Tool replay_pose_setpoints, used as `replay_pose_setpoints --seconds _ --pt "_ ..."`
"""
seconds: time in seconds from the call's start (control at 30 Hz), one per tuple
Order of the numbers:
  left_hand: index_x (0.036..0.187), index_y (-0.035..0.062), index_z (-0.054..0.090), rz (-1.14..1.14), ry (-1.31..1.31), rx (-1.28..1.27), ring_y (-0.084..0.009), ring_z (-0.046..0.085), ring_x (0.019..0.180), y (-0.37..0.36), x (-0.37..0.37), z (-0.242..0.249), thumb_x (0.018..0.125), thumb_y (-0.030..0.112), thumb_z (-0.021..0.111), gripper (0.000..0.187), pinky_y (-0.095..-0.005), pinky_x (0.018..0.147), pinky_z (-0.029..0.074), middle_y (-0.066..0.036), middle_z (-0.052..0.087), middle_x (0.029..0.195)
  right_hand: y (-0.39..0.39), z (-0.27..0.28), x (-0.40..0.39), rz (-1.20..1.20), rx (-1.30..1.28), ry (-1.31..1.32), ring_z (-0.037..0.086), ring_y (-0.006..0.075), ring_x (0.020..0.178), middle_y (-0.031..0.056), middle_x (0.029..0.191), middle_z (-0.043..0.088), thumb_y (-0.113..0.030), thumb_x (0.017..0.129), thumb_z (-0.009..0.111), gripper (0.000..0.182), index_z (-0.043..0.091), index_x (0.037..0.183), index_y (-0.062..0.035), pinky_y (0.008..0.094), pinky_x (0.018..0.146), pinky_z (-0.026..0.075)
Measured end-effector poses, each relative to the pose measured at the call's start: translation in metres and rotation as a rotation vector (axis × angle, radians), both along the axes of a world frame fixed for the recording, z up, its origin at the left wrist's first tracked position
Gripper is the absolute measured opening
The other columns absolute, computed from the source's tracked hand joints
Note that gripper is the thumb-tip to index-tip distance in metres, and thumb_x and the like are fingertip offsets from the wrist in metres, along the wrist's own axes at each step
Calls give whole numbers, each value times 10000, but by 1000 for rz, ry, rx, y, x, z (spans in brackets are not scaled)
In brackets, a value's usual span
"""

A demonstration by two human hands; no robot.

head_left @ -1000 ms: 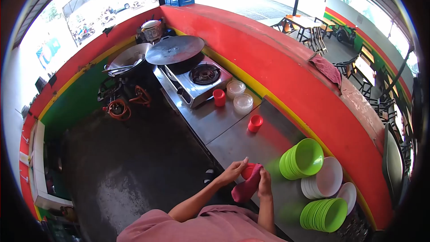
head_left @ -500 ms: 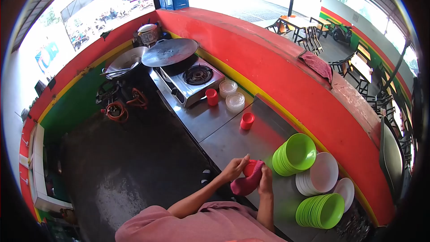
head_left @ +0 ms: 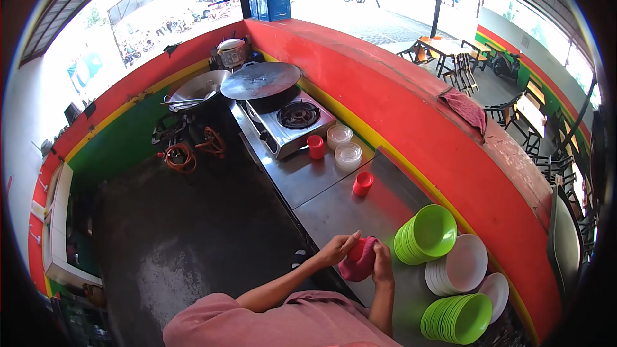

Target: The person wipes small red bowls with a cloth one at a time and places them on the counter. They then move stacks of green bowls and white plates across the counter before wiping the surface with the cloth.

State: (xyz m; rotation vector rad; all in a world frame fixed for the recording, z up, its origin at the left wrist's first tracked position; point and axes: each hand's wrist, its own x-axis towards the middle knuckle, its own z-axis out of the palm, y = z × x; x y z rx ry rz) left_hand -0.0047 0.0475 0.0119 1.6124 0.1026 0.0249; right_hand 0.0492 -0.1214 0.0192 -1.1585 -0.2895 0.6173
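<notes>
In front of my body, my left hand is closed around a small red cup. My right hand grips a dark pink cloth, which is wrapped over the cup's right side and hangs below it. Part of the cup is hidden by the cloth and fingers. Further up the steel counter stands another red cup, apart from my hands. A stack of green bowls lies tilted to the right of my right hand.
White plates and more green bowls line the counter's right side. Clear plastic containers and a red cup stand beside the gas stove, which bears a large wok. A red wall borders the counter.
The view has shifted slightly, so the scene sits lower. My right hand has moved the cloth further around the cup, and its hanging part is more bunched up under the cup.
</notes>
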Motion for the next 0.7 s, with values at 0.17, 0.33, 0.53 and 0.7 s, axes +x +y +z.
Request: replay_pose_setpoints --seconds 0.17,0.33,0.53,0.7 --pt "807 -31 611 -171 123 285 -94 525 618 13 -3 35 1047 507 339 649 -299 583 466 -3 583 655 5 -3 -5 65 -28 8 609 121 875 37 977 635 -296 960 467 359 620 1086 3 271 783 508" --pt "994 13 605 -3 147 10 -148 563 637 8 -2 10 1040 541 302 611 -304 632 506 -50 615 809 6 -2 -2 -27 -45 -84 597 119 835 29 922 634 -289 952 510 339 629 1069 6 284 763 504" --pt "1266 83 486 -26 302 -95 -141 547 957 -1 -8 8 1025 586 289 592 -336 832 485 -37 558 1052 12 8 -11 -75 -226 -315 593 118 856 31 903 641 -346 953 605 374 634 1086 2 292 778 493" --pt "1370 95 444 -57 350 -151 -161 537 1034 3 -8 8 1015 603 300 636 -359 871 476 -45 563 1148 16 -1 -12 -46 -247 -451 602 154 952 71 1003 658 -384 985 574 411 621 1147 -9 314 863 474"
